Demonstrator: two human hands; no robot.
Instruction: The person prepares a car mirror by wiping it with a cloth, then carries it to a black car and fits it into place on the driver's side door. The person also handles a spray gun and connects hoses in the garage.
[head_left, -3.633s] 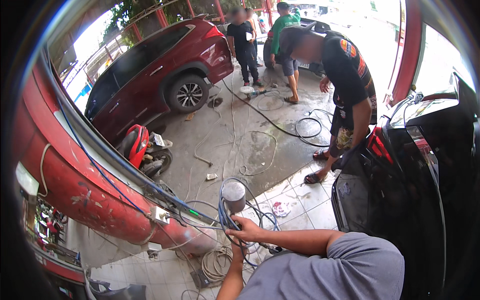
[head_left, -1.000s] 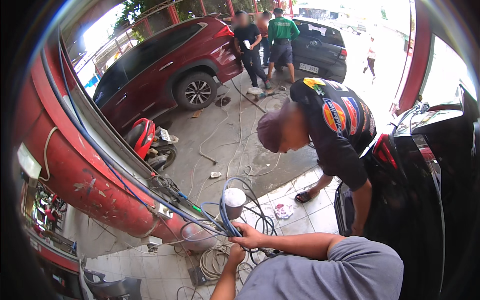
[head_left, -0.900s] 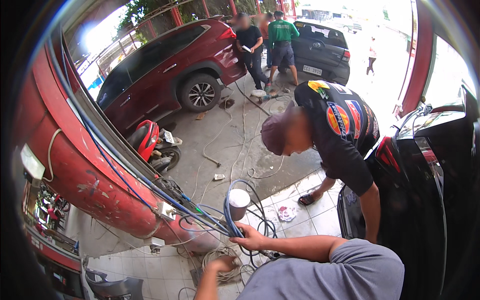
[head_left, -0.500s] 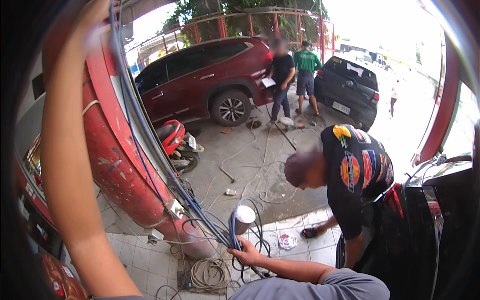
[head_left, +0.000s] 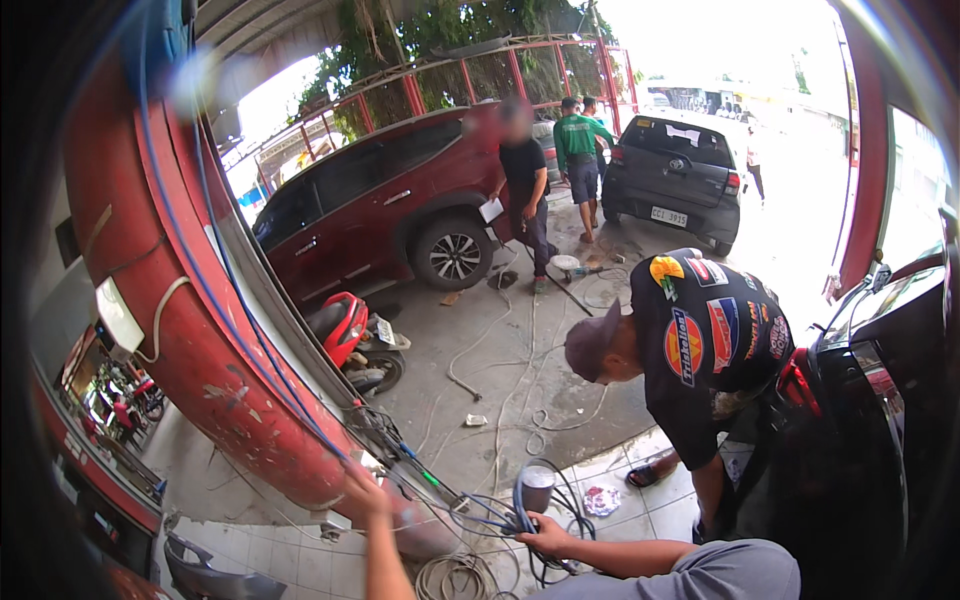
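Note:
My right hand (head_left: 548, 538) is closed round loops of a coiled blue-grey hose (head_left: 575, 500) at the lower middle. The same kind of thin blue hose (head_left: 225, 310) runs from the upper left down along a red pillar (head_left: 215, 385). Where it comes down near the pillar's foot, my left hand (head_left: 368, 493) is closed on it, slightly blurred. Behind the loops a dark bucket (head_left: 538, 487) with a whitish top stands on the tiles. More cable (head_left: 455, 578) lies coiled on the floor below my hands.
At the right a person in a dark printed shirt (head_left: 700, 340) bends beside a black car (head_left: 850, 440). A red motorcycle (head_left: 350, 335), a maroon car (head_left: 380, 205) and a grey car (head_left: 672, 180) stand beyond. Long hoses (head_left: 530, 350) trail over the concrete. A dark bumper-like part (head_left: 215, 575) lies lower left.
My left hand has come down from high at the upper left to near the pillar's foot. My right hand keeps the loops, now further right in view. The view has shifted.

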